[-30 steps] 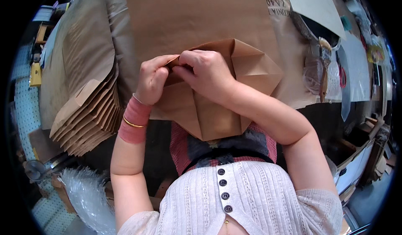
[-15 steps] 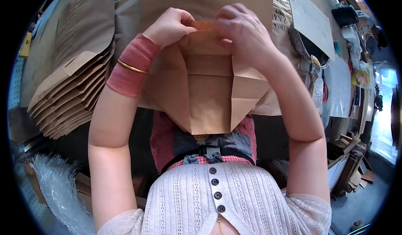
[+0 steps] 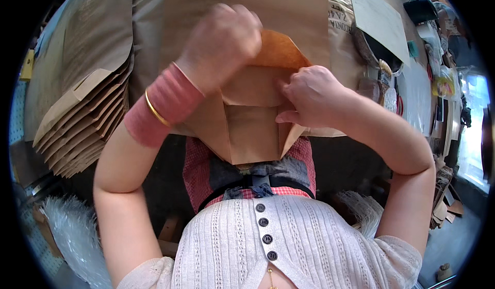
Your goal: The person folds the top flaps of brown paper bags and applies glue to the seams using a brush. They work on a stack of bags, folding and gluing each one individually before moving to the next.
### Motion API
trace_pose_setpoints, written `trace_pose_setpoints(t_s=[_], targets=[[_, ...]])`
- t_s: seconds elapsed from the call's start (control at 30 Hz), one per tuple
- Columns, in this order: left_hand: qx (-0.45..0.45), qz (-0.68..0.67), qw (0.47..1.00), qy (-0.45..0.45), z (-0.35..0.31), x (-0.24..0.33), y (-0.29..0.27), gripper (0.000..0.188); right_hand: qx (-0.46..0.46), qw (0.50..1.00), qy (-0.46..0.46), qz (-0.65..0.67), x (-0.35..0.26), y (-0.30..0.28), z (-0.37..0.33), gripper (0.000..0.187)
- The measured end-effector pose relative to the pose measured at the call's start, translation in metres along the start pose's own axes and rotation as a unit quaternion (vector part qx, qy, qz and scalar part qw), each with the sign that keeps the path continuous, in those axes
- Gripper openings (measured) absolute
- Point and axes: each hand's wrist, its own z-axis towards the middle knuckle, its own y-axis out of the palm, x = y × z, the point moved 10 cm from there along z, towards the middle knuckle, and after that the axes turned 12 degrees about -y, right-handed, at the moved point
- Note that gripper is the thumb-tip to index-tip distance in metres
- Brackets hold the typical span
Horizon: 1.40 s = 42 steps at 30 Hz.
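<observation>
We seem to be in a workshop: our tabletop (image 3: 396, 5) carries a creased paper piece (image 3: 252, 134), a fanned stack of brown paper (image 3: 85, 119) and a brush (image 3: 384, 77), with cardboard scraps (image 3: 455, 208) nearby.

On my feed, the left hand (image 3: 223, 44) is motion-blurred. I note bluish glare far right, black fisheye corners.

Folded paper (image 3: 252, 132), centre: plain brown; flap (image 3: 281, 51), orange-brown. Paper stack (image 3: 85, 119), left: plain brown. Wristband (image 3: 179, 94): plain dusty pink. Bangle (image 3: 153, 108): gold. Top (image 3: 221, 242), near: off-white, with ribbed stripes and eyelets. Buttons (image 3: 263, 222): black. Cloth (image 3: 282, 191) at waist: red-and-white check. Board (image 3: 379, 21), far right: pale grey-white.
</observation>
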Motion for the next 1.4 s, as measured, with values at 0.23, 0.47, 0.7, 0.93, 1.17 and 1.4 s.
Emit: trace_pose_setpoints(t_s=[0.23, 0.47, 0.7, 0.93, 1.17, 1.4], targets=[[-0.578, 0.021, 0.815, 0.013, -0.062, 0.051, 0.081, 0.009, -0.036, 0.999, -0.014, -0.017, 0.009, -0.004, 0.038, 0.049], [-0.294, 0.103, 0.941, -0.132, -0.122, -0.028, 0.049, 0.032, 0.042, 0.985, 0.162, -0.041, 0.039, 0.041, -0.014, 0.071], [-0.311, -0.325, 0.854, -0.262, -0.104, -0.044, 0.034, 0.042, 0.19, 0.965, 0.048, 0.172, 0.018, 0.023, -0.002, 0.059], [-0.383, -0.458, 0.756, -0.269, -0.113, -0.043, 0.052, 0.052, 0.268, 0.943, -0.012, 0.196, 0.048, 0.029, -0.019, 0.042], [-0.42, -0.449, 0.765, -0.194, -0.101, -0.03, 0.045, 0.061, 0.256, 0.915, -0.172, 0.261, 0.006, 0.013, -0.033, 0.01], [-0.365, -0.384, 0.808, -0.257, -0.1, -0.036, 0.055, 0.035, 0.238, 0.962, 0.075, 0.115, 0.045, 0.031, 0.009, 0.008]])
